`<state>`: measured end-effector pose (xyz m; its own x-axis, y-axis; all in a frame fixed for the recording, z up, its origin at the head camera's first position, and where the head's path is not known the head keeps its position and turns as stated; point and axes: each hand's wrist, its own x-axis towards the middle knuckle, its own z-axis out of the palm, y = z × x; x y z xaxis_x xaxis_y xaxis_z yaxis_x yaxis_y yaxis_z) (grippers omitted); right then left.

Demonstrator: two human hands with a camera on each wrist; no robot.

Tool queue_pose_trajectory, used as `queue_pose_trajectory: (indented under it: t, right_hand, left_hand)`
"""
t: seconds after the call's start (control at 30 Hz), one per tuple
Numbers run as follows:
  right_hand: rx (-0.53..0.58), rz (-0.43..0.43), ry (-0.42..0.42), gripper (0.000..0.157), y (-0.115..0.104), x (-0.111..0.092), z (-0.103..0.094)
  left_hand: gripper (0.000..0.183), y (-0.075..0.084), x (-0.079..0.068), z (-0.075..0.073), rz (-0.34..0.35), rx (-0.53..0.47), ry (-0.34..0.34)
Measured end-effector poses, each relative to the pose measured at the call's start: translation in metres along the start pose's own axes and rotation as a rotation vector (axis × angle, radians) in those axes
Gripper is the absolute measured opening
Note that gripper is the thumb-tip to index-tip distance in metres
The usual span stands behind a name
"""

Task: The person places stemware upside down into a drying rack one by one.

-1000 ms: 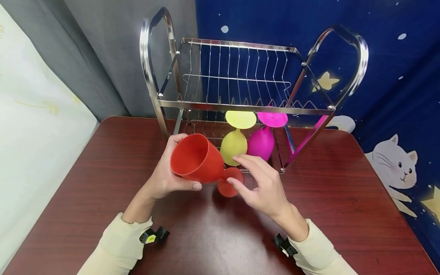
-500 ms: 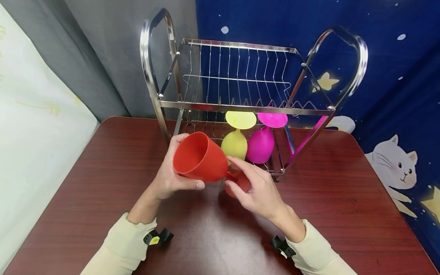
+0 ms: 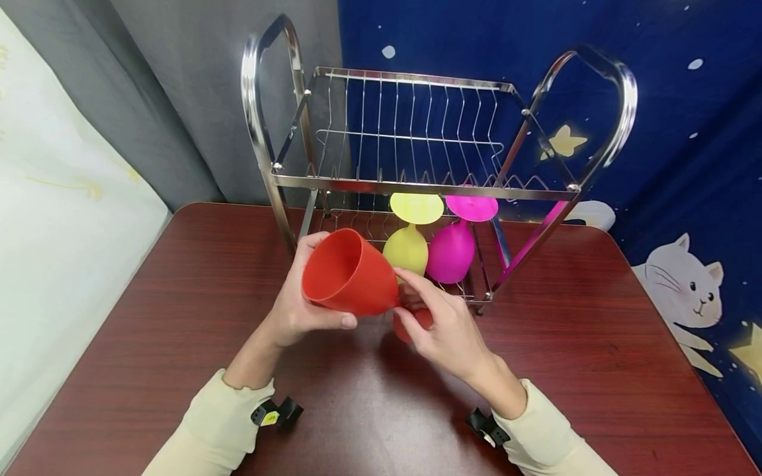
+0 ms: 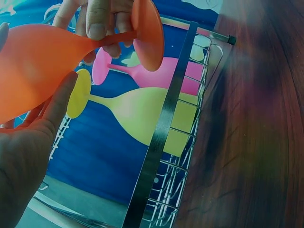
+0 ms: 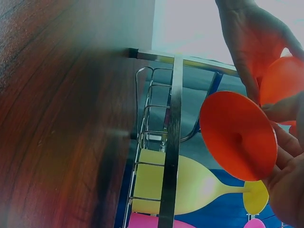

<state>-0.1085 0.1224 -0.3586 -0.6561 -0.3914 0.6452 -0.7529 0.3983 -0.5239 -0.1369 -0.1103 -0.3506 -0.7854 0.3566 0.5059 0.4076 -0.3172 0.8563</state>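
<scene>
A red goblet [image 3: 363,281] is held tilted in front of the rack, its bowl mouth facing left and toward me. My left hand [image 3: 297,311] grips the bowl, thumb along its near side and fingers behind. At the stem, my right hand [image 3: 446,324] pinches with thumb and fingertips; the round foot [image 5: 240,135] shows below that hand. Behind, a yellow goblet [image 3: 406,251] and a magenta goblet [image 3: 452,252] stand upside down, side by side, on the rack's lower tier. The left wrist view shows the stem [image 4: 116,38] between the right hand's fingers.
A two-tier metal dish rack [image 3: 425,186] stands at the back of the brown wooden table [image 3: 196,297]. Its upper tier has upright wire slots [image 3: 411,125]. Behind it hang a grey curtain [image 3: 178,86] and a blue one [image 3: 428,39] with stars and a cat.
The right hand has come in from beside the stem to pinch it. Both hands and the red goblet have shifted slightly right. The yellow and magenta goblets stay put.
</scene>
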Motion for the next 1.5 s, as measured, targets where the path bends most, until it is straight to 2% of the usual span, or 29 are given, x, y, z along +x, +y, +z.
queue_pose_trajectory:
  t: [0.3,0.5,0.73,0.87,1.07,1.27,1.5]
  right_hand:
    - [-0.053,-0.039,0.026,0.059,0.001,0.001,-0.002]
    - [-0.085,-0.052,0.031,0.058,0.002,0.001,-0.006]
    - [-0.154,-0.09,0.026,0.058,0.004,0.001,-0.011]
    - [-0.2,-0.11,0.014,0.057,0.004,0.002,-0.014]
    - [-0.268,-0.09,-0.044,0.057,0.004,0.002,-0.02]
    - [-0.315,-0.094,-0.082,0.056,0.004,0.002,-0.023]
    - [-0.364,-0.126,-0.109,0.056,0.005,0.003,-0.025]
  left_hand:
    - [0.095,-0.002,-0.002,-0.001,-0.042,0.006,-0.035]
    - [0.102,0.003,-0.002,-0.004,-0.079,0.012,-0.051]
    - [0.114,0.013,0.001,-0.012,-0.059,0.031,-0.114]
    - [0.114,0.018,0.003,-0.018,-0.042,0.109,-0.134]
    - [0.113,0.028,0.004,-0.021,-0.043,0.299,-0.168]
    - [0.11,0.035,0.006,-0.019,0.013,0.468,-0.191]
    - [0.106,0.037,0.007,-0.018,0.037,0.571,-0.227]
